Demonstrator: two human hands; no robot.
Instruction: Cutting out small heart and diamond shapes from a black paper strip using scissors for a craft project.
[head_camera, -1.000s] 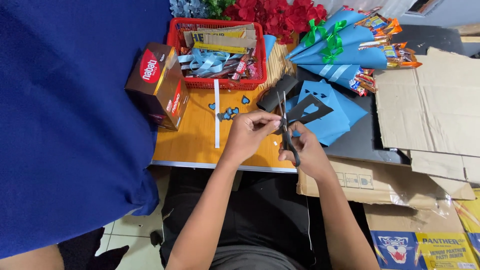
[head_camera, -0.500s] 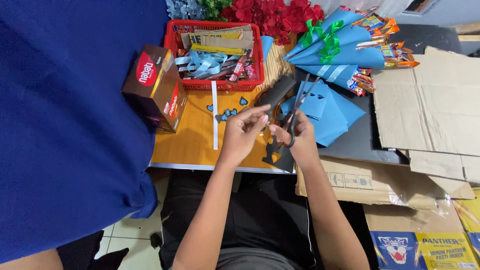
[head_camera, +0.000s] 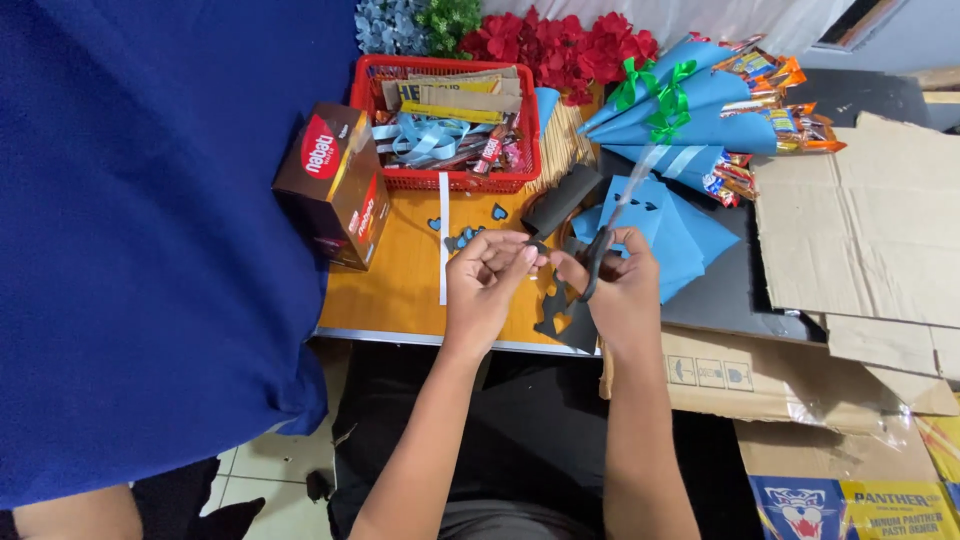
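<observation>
My left hand (head_camera: 490, 280) pinches a small piece of dark paper above the front edge of the orange table (head_camera: 400, 290). My right hand (head_camera: 620, 285) grips black-handled scissors (head_camera: 597, 262) whose blades point up and away. A dark paper offcut (head_camera: 556, 310) with cut-out shapes hangs below, between the two hands. Small dark heart shapes (head_camera: 465, 238) lie on the table just beyond my left hand, beside a thin white strip (head_camera: 443, 240).
A red basket (head_camera: 400, 180) of ribbons and packets stands at the back, a brown box (head_camera: 335, 185) at its left. Blue paper cones with green bows (head_camera: 670, 110) and blue sheets (head_camera: 680, 240) lie right. Cardboard (head_camera: 860, 240) covers the far right. A blue cloth (head_camera: 140, 230) fills the left.
The dark offcut has dropped lower between my hands. My hands have shifted slightly down and right, and the scissors have turned more upright.
</observation>
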